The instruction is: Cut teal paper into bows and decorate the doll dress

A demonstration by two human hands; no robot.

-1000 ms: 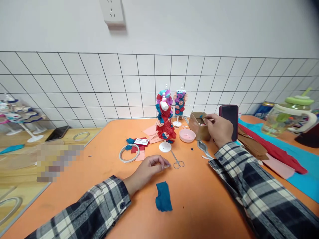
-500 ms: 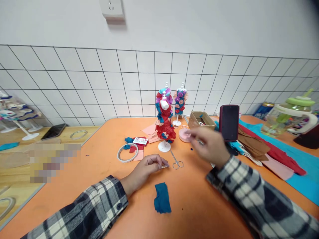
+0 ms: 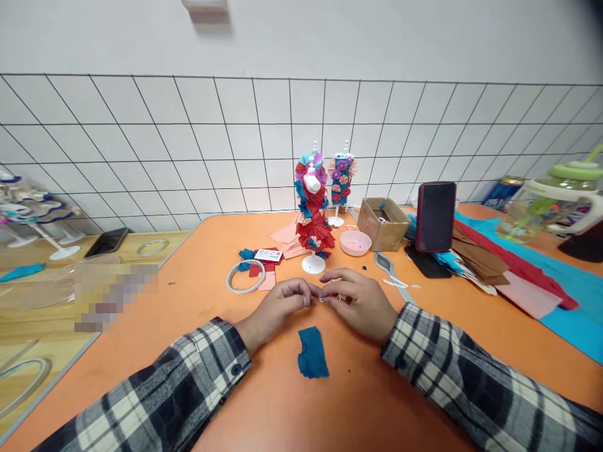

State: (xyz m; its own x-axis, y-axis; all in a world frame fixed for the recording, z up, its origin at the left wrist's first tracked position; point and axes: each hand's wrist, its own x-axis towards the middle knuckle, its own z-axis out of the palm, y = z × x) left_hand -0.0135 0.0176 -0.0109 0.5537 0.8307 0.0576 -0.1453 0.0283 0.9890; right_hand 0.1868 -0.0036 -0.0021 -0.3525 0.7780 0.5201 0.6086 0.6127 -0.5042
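Note:
My left hand (image 3: 281,309) and my right hand (image 3: 360,306) meet fingertip to fingertip just above the orange table. Both are closed in a pinch around a small whitish piece (image 3: 321,299), too small to name and mostly hidden by the fingers. In front of them a dark teal scrap (image 3: 313,355) of crinkled material lies flat, touched by neither hand. Behind the hands stands a small white mannequin (image 3: 311,183) in a ruffled red and teal dress. The scissors are hidden behind my right hand.
Tape rolls (image 3: 230,284) and colored scraps lie left of the mannequin. To the right are a pink bowl (image 3: 355,243), a cardboard box (image 3: 389,235), a grey tool (image 3: 393,270), an upright phone (image 3: 436,216) and layered colored sheets (image 3: 485,263). Another dressed mannequin (image 3: 342,182) stands behind.
My right hand has come from beside the pink bowl down and left to my left hand, and its fingers now pinch there. The whole view has tilted slightly downward.

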